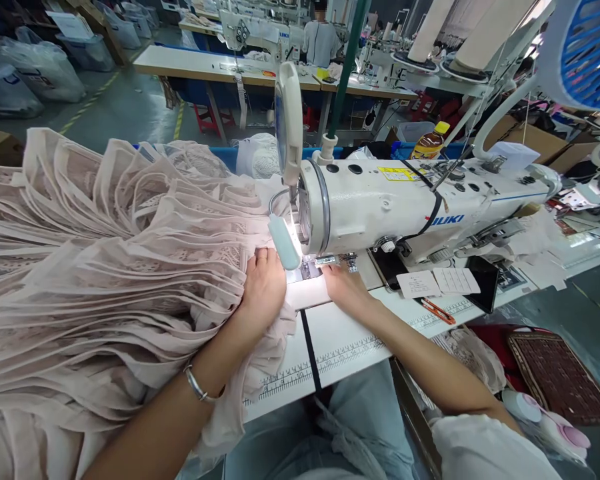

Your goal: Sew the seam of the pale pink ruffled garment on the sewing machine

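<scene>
Head view, from where I stand: a bulky heap of pale pink, lace-trimmed fabric pieces [130, 247] covers the left end of a long white table [350, 353], beside a white metal sewing machine [365, 203]. Close to the table's front edge, a smooth pale pink fabric strip [307, 291] lies between both hands, about equally near each, its long axis apparently left to right. The left hand [265, 287] rests palm-down on cloth, fingers together; the right hand [347, 290] touches the strip's right end, fingers bunched. Whether either pinches, I cannot tell.
</scene>
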The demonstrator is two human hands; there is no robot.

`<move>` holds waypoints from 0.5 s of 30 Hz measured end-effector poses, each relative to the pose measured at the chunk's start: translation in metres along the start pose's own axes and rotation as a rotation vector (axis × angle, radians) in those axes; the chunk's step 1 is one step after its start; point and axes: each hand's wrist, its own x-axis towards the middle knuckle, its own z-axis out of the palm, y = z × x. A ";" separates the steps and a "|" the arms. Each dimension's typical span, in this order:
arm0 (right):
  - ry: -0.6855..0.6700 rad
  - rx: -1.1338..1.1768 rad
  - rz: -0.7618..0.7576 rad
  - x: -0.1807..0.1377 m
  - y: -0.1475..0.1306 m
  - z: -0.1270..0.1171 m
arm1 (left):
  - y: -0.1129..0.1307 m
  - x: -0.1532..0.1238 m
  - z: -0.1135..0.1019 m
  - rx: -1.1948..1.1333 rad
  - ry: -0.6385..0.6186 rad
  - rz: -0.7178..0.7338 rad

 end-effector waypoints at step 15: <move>-0.071 0.547 -0.524 -0.020 -0.064 0.004 | -0.018 -0.120 -0.066 -0.085 -0.546 0.416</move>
